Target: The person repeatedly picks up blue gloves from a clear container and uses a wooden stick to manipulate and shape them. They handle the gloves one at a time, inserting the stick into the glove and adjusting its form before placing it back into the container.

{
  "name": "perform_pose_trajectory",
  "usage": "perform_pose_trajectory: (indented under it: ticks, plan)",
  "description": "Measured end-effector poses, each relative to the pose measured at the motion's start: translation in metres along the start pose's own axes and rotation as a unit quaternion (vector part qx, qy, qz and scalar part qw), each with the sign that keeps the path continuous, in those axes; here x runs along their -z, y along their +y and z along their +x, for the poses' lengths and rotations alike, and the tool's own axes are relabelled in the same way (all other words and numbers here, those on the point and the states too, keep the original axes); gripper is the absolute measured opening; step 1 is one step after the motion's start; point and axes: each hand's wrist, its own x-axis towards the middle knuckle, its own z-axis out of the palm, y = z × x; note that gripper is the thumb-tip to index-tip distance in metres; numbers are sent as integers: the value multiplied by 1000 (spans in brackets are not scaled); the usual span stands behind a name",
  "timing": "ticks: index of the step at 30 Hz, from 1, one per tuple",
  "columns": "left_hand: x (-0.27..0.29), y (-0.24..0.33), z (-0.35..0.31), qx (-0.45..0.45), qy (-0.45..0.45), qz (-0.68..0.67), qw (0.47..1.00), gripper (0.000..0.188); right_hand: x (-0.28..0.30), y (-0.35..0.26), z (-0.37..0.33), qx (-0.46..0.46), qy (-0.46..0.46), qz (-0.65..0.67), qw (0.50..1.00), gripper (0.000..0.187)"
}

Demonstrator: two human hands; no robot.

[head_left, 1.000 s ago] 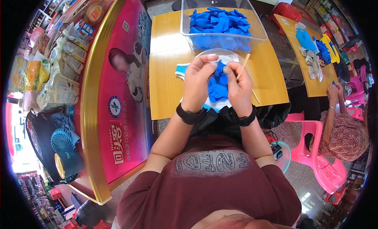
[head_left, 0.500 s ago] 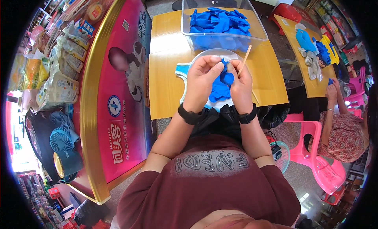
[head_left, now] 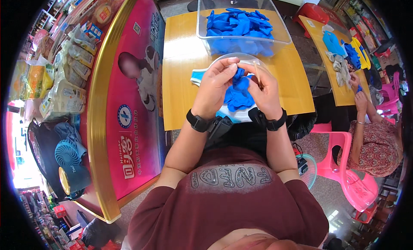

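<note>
My left hand and my right hand are raised together over a yellow table. Both pinch a bunch of blue rubber pieces that hangs between them. My right hand also grips a thin wooden stick that points upward. Under the hands lies a white plate with a light blue cloth at its left. A clear plastic box full of the same blue pieces stands at the table's far edge.
A pink and gold board leans at my left, with packaged goods and a small blue fan beyond it. At right, another person sits on a pink chair at a second yellow table with gloves.
My hands have lifted slightly and drawn closer, reworking their grip on the blue pieces. The stick stays upright in my right hand.
</note>
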Motion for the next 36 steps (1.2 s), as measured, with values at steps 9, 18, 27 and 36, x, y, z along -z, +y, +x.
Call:
perform_pose_trajectory:
  ticks: [9,18,27,36]
  plan:
    - [-2,1,-3,-50,-16,118,992,25,-2,15,-2,-27,68,19,997,11]
    - [26,-18,18,-345,190,401,827,26,-42,-8,-16,30,0,-12,999,12]
    - [2,-19,5,-212,134,246,936,41,-27,16,-7,-145,105,220,959,16]
    - [-5,-10,-4,87,-106,-101,985,35,-28,22,0,-150,165,232,947,17]
